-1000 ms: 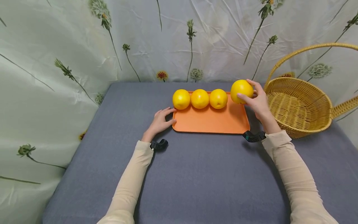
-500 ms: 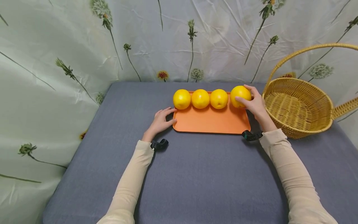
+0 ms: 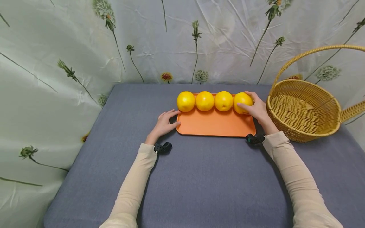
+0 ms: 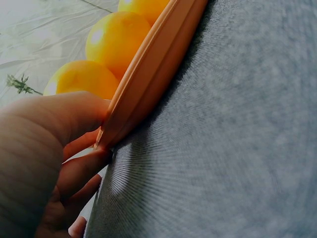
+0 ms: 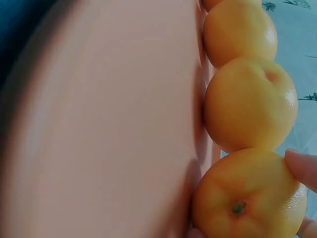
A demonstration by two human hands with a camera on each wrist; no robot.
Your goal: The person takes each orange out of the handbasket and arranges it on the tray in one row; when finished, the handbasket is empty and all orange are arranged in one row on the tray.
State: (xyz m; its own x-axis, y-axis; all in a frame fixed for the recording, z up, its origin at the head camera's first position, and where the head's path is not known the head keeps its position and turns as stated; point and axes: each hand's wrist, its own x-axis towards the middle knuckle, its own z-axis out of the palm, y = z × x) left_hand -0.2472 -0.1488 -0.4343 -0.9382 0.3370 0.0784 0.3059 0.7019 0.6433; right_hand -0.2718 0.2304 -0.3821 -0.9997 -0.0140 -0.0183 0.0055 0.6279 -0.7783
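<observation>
A row of several yellow-orange oranges [image 3: 205, 101] stands along the back of a shallow orange tray [image 3: 214, 125]. At the right end, my right hand [image 3: 258, 109] grips the last orange [image 3: 241, 102], thumb in front and fingers behind. In the right wrist view this orange [image 5: 247, 198] shows its stem scar and touches its neighbour [image 5: 250, 104]. At the tray's left end, my left hand [image 3: 163, 124] rests with thumb and forefinger spread against the rim [image 4: 141, 64]. Its other fingers lie lower, beside the tray.
A wicker basket [image 3: 303, 136] with a tall arched handle stands at the right, beside my right hand; its visible inside shows only woven cane. Grey cloth [image 3: 214, 177] covers the table. Behind hangs a pale curtain [image 3: 176, 38] with printed flowers.
My right hand has lowered its orange and brought it left onto the tray, against the end of the row. The left hand stays where it was at the tray's edge.
</observation>
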